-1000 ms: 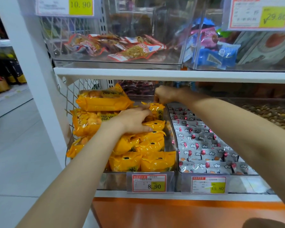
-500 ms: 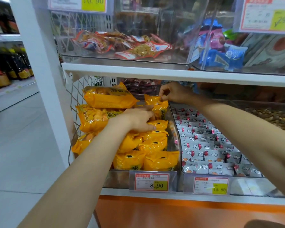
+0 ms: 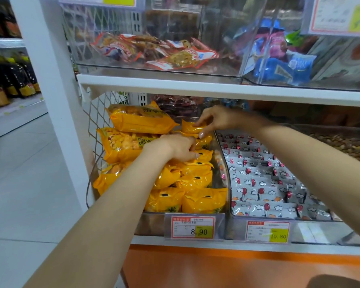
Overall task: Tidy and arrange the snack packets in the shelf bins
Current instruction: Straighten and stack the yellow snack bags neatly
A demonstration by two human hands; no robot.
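Hands at work in the lower-left bin (image 3: 152, 224). Right hand (image 3: 214, 119), arm reaching in from the right under the shelf (image 3: 216, 88), pinches the upper edge of one yellow packet (image 3: 190, 128) between thumb and fingertips at the back of the bin. Left hand (image 3: 175, 147), palm down and forearm extended from below, lies just in front of it, fingers curled over the small yellow packets (image 3: 204, 201) at the top of the stack. These glossy packets fill the bin's right side in overlapping rows down to the front wall; large yellow bags (image 3: 139, 121) are piled at its left. A price label (image 3: 192, 227) fronts the bin. Grey-and-white packets (image 3: 264, 183) fill the neighbouring bin.
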